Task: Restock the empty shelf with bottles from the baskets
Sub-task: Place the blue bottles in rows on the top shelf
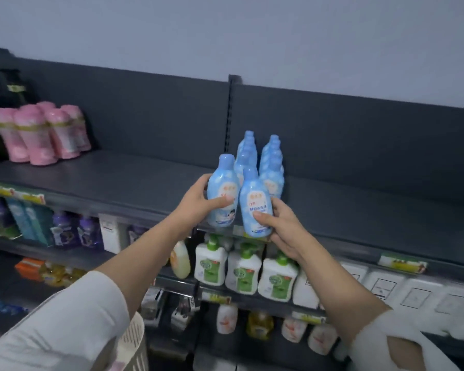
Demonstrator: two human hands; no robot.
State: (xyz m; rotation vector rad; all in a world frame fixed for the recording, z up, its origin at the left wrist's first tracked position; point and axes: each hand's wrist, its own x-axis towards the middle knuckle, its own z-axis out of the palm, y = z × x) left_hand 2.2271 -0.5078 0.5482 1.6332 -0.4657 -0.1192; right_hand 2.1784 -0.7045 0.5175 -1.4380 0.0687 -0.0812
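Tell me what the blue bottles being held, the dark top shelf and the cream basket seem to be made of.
The blue bottles look like plastic, smooth and slightly glossy: soft highlights, moulded caps. The top shelf is probably painted metal, matt dark grey: thin flat panels, slotted upright. The basket looks like cream plastic, judging by moulded slots in its wall.
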